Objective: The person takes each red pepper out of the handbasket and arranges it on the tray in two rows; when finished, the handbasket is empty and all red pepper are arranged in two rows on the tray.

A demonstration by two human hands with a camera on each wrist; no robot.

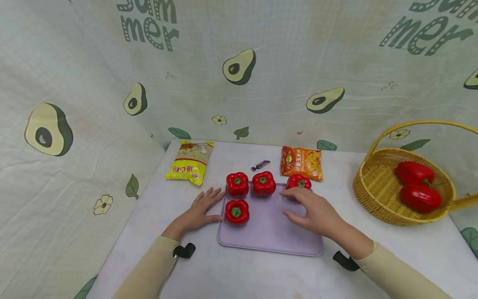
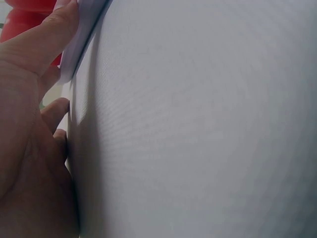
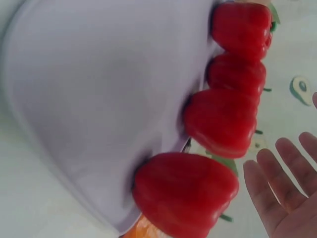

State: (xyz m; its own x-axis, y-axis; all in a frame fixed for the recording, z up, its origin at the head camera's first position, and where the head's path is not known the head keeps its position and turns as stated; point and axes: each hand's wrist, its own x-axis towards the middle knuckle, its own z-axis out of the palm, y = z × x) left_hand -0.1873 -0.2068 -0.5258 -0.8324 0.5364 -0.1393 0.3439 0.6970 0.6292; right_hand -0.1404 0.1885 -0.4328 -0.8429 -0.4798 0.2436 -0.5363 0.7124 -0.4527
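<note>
Four-sided and lilac, a tray carries several red bell peppers. Two peppers, one at the back left and one beside it, stand along the far edge; a third pepper stands in front on the left. My right hand is over the tray's right side, thumb apart from the fingers, partly covering the back right pepper. In the right wrist view its fingers are apart from that pepper. My left hand rests spread on the table, thumb at the tray's left edge.
A wicker basket with two red peppers stands at the right, its handle arching high. Behind the tray lie a yellow pasta bag, a purple wrapped candy and an orange snack bag. A printed cloth hangs behind the table.
</note>
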